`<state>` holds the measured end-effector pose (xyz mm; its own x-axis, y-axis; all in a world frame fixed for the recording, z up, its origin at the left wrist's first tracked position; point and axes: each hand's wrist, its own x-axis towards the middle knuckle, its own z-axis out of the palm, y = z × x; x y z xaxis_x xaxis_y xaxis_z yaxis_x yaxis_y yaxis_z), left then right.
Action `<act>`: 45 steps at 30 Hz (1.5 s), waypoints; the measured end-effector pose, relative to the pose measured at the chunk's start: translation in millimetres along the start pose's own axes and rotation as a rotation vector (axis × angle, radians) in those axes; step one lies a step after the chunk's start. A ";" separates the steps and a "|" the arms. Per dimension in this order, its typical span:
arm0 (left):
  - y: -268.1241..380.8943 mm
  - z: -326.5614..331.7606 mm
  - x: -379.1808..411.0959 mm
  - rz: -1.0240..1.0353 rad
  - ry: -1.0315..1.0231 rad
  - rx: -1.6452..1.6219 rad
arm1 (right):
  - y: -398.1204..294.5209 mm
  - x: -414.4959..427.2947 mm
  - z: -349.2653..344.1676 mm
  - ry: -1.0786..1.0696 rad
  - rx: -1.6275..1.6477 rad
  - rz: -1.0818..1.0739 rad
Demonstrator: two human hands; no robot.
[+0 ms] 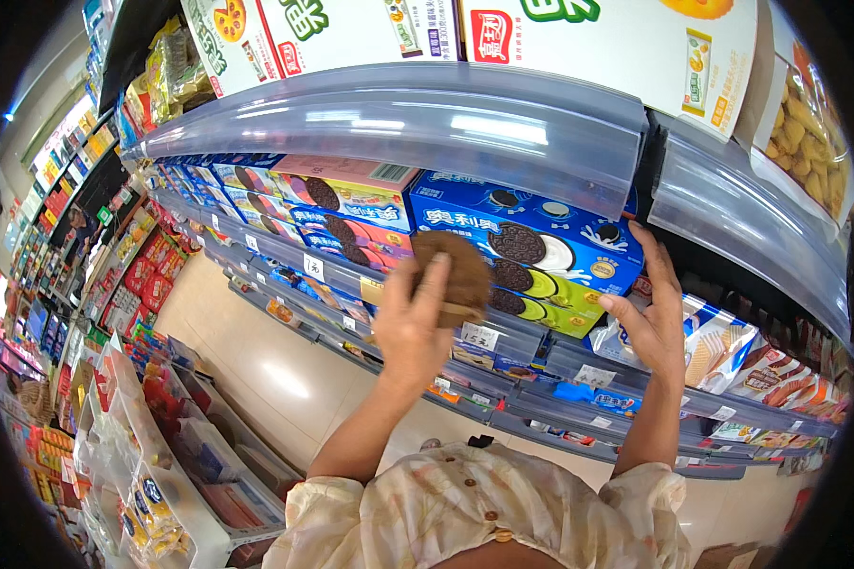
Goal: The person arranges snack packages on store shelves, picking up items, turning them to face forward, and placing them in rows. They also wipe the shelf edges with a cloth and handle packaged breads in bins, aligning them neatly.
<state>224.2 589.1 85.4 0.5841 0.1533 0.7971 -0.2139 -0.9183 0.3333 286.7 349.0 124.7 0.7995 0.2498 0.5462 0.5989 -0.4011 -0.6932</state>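
Observation:
My left hand [413,341] grips a folded brown cloth [462,274], blurred, in front of the stacked biscuit boxes. Part of the box fronts is hidden behind it. My right hand [651,313] is spread at the right end of a blue Oreo box [455,203]. Its thumb touches the front corner of the stack and its fingers lie along the side. Beneath the blue box are green-fronted Oreo boxes [573,313]. Pink-and-blue Oreo boxes [356,206] stand to the left on the same shelf.
A clear plastic shelf guard [398,128] overhangs the boxes, with large white biscuit cartons [605,50] above. Wafer packs [719,341] stand to the right. Price tags [479,336] line the shelf edge. Behind on the left are bins of packets [164,491]; a person [82,224] is farther off.

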 end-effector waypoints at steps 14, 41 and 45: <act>64.2 24.1 -20.1 0.419 -0.339 -0.115 | -4.2 4.4 1.0 -0.012 0.045 -0.065; 25.2 3.8 -20.3 0.182 -0.406 -0.118 | -9.6 4.8 2.4 0.005 0.077 0.046; -17.1 -8.7 -19.8 0.025 -0.303 -0.003 | -6.5 4.1 1.6 -0.001 0.090 0.050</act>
<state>209.4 604.9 68.3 0.7854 0.0149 0.6189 -0.2330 -0.9191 0.3178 286.1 354.0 130.7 0.8284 0.2320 0.5098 0.5601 -0.3321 -0.7589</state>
